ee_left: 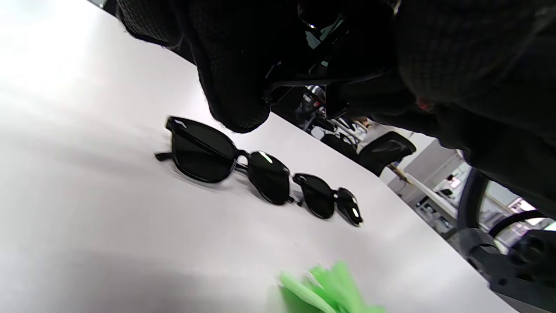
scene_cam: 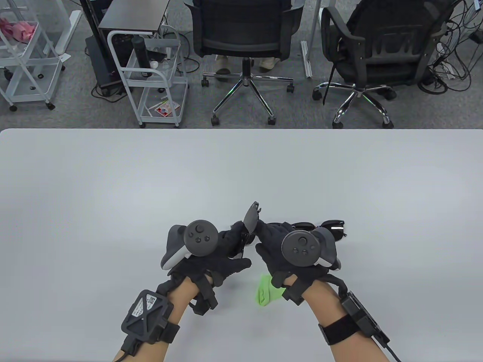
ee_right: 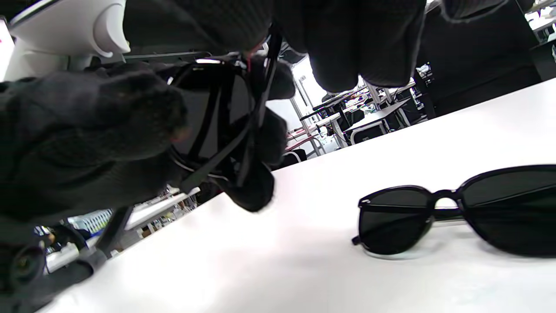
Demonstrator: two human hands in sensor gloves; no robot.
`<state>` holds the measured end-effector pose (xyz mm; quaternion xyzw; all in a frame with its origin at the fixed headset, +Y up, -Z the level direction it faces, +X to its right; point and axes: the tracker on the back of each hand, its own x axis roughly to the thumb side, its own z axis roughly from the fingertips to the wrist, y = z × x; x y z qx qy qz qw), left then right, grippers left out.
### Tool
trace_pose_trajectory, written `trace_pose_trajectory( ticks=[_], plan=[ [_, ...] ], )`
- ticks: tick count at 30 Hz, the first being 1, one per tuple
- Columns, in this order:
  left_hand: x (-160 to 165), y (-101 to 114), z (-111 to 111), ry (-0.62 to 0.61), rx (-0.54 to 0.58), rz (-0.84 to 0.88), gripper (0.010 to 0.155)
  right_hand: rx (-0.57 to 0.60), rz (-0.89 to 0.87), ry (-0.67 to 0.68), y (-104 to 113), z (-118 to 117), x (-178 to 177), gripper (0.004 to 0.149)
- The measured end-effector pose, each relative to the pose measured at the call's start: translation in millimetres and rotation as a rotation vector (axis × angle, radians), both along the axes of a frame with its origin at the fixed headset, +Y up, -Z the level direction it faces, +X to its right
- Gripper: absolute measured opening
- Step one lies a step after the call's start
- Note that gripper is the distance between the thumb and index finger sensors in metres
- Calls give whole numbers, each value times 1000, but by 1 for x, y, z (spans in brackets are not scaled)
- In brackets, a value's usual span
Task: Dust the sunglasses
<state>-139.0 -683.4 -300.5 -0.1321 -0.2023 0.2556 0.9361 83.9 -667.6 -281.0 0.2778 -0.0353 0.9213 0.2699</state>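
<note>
Both hands are raised over the near middle of the white table (scene_cam: 113,181), sharing one pair of black plastic dark-lensed sunglasses (scene_cam: 250,220). Left hand (scene_cam: 220,252) and right hand (scene_cam: 273,241) both have fingers curled onto the frame; a lens sticks up between them. In the right wrist view the pair (ee_right: 226,126) sits in the fingers with its temple arms crossing behind the lens.

Step, my read: holding or turning the pair for dusting. No cloth in either hand that I can see. The bright green crumpled cloth (scene_cam: 267,289) lies on the table near the front edge, just below the right hand.

Next move likely: left hand keeps the frame, right lets go and picks up the cloth, then wipes the lenses. That needs a firm one-handed pinch on the frame, not on the lens.

Around: two more black sunglasses on the table. The larger pair (ee_left: 226,163) and smaller pair (ee_left: 328,200) lie nearly end to end, lenses facing the left wrist camera. From above they're mostly hidden behind the right hand. They're near enough to get knocked when the right hand comes down.
</note>
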Motion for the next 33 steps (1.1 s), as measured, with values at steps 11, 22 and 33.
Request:
trace_pose_trajectory(
  ticks=[11,22,33],
  plan=[
    [-46,-24,-45,120,104,-837,90,46,226,-102,-7,-10,16,60],
    [-40,-52,-66,63,14,-882,89,24,192,-130,-8,-13,25,60],
    [-49,-56,-68,95,-20,-856,99,42,143,-145,-1,-11,28,60]
  ],
)
